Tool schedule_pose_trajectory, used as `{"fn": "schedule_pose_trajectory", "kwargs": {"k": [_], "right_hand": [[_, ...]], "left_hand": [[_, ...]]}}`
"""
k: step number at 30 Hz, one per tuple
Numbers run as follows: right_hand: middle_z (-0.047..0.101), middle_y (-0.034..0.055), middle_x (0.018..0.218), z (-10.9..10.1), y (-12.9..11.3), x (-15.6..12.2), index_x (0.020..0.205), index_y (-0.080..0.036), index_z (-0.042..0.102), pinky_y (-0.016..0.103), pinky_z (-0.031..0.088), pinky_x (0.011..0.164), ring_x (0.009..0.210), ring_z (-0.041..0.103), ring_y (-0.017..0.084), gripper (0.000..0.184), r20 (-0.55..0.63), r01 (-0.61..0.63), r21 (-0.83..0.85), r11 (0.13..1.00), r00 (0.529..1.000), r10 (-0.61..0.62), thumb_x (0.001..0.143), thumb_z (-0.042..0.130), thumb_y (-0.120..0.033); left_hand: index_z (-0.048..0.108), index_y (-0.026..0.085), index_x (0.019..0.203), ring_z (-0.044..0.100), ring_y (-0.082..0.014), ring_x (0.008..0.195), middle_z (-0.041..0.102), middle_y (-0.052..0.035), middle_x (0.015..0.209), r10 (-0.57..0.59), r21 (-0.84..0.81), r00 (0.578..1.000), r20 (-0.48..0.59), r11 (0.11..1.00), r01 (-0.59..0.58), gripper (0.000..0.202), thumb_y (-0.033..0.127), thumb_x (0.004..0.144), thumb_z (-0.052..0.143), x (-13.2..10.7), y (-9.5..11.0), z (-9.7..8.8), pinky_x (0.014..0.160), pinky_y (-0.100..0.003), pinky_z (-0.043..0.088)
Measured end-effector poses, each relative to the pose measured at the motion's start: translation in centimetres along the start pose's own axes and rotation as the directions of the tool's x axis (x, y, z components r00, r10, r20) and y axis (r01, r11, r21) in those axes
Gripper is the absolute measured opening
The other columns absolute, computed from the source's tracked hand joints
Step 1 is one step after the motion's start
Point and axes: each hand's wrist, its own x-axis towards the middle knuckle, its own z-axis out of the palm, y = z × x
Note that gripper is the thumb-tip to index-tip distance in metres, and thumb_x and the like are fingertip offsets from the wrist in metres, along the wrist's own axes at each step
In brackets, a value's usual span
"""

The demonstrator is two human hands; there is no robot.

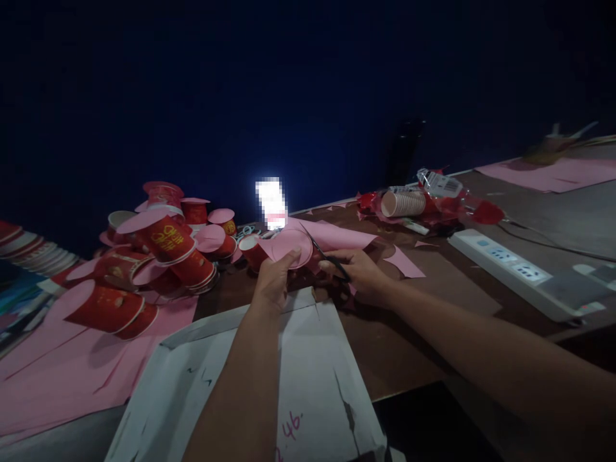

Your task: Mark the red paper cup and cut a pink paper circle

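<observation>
My left hand (273, 281) pinches a round piece of pink paper (291, 246) at its lower edge, holding it above the brown table (433, 308). My right hand (362, 276) is closed around the handles of black scissors (327, 258), whose blades point up and left into the pink paper. A larger sheet of pink paper (337, 235) lies just behind both hands.
A heap of red paper cups capped with pink discs (163, 250) lies at the left on pink sheets (58, 366). A white cardboard box (269, 385) sits under my forearms. A white power strip (520, 273), a sleeve of cups (409, 203) and a bright phone screen (271, 202) lie further back.
</observation>
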Motion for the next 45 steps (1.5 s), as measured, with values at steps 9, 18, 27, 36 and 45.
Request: {"fn": "schedule_pose_trajectory", "kwargs": {"k": [9,18,27,36,45], "right_hand": [[0.057,-0.0021,0.062,0.1,-0.2,-0.1,0.089,-0.015,0.071,0.019,0.035,0.043,0.05,0.046,0.008,0.035,-0.018,0.033,-0.02,0.999,0.999,-0.033,0.071,0.071,-0.046],[0.06,0.0005,0.067,0.4,-0.7,-0.3,0.092,-0.013,0.071,0.02,0.037,0.044,0.054,0.048,0.009,0.04,-0.021,0.0,0.033,0.999,1.0,0.0,0.068,0.075,-0.045],[0.06,0.0,0.067,0.2,0.0,0.0,0.1,-0.013,0.07,0.021,0.043,0.049,0.056,0.051,0.009,0.042,0.004,0.002,0.06,0.998,1.0,-0.002,0.07,0.075,-0.042],[0.063,0.0018,0.067,-0.1,-0.2,-0.3,0.083,-0.014,0.063,0.017,0.037,0.039,0.047,0.051,0.007,0.035,0.093,-0.07,0.075,0.995,0.994,0.063,0.078,0.066,-0.049],[0.069,0.0061,0.077,-0.4,-1.2,-1.0,0.092,-0.017,0.054,0.015,0.031,0.037,0.059,0.062,0.012,0.034,0.216,-0.132,0.081,0.988,0.97,0.112,0.083,0.06,-0.049]], "left_hand": [[0.064,0.011,0.08,0.059,-0.0124,0.053,0.067,-0.0026,0.067,-0.022,0.008,1.0,0.015,1.0,0.021,0.035,0.032,0.057,0.08,0.0,0.0,-0.2,0.054,-0.025,0.047],[0.063,0.011,0.074,0.056,-0.0113,0.051,0.063,-0.0022,0.062,-0.023,0.025,1.0,-0.007,0.999,0.024,0.033,0.033,0.055,0.08,0.4,-0.1,-0.4,0.051,-0.024,0.044],[0.06,0.013,0.07,0.048,-0.0085,0.046,0.058,0.0007,0.057,-0.025,0.031,1.0,0.004,0.999,0.025,0.032,0.035,0.056,0.08,0.4,0.0,-0.7,0.048,-0.023,0.041],[0.064,0.011,0.074,0.055,-0.0121,0.052,0.063,-0.0026,0.062,0.07,0.127,0.997,-0.024,0.99,-0.066,0.032,0.034,0.057,0.079,0.6,-0.3,-0.7,0.051,-0.024,0.044],[0.071,0.013,0.089,0.064,-0.0187,0.075,0.07,-0.0091,0.087,0.251,0.265,0.965,-0.077,0.938,-0.223,0.041,0.04,0.06,0.078,1.9,-1.2,-1.8,0.068,-0.029,0.05]]}}
